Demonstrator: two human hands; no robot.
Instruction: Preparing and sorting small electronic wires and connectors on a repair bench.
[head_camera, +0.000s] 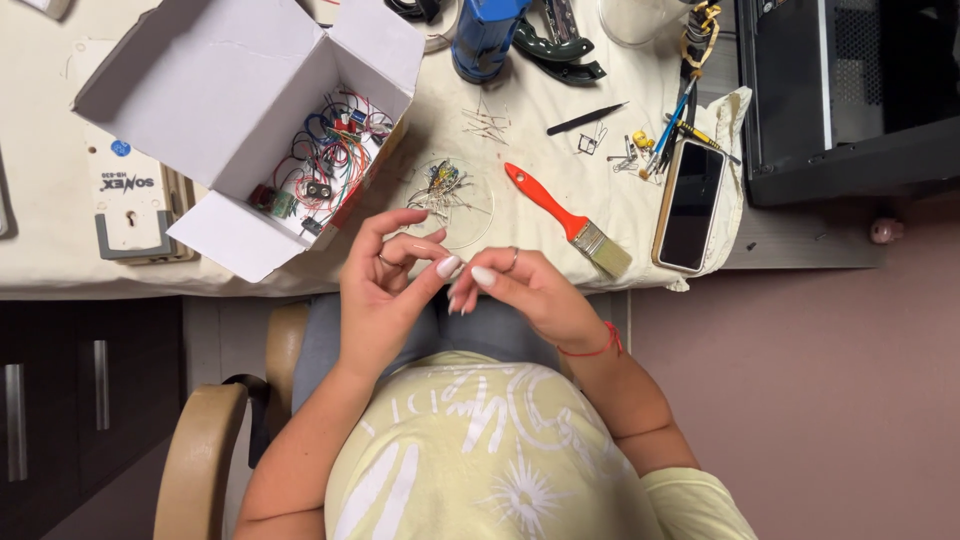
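My left hand (385, 290) and my right hand (525, 290) meet fingertip to fingertip over my lap, just off the table's front edge. The fingers pinch together at one spot; anything between them is too small to make out. My right wrist wears a red string bracelet, and both hands wear rings. Closest on the table is a clear round dish (478, 222) holding small wired components. An open white cardboard box (230, 90) to the left contains tangled coloured wires and small electronic parts.
An orange-handled paintbrush (565, 220) and a smartphone (690, 205) lie right of the dish. Farther back are loose metal leads (485, 122), black tweezers (585, 120), pens (680, 125) and a blue cylinder (485, 35). A black computer case (850, 90) stands at right, a white device (125, 195) at left.
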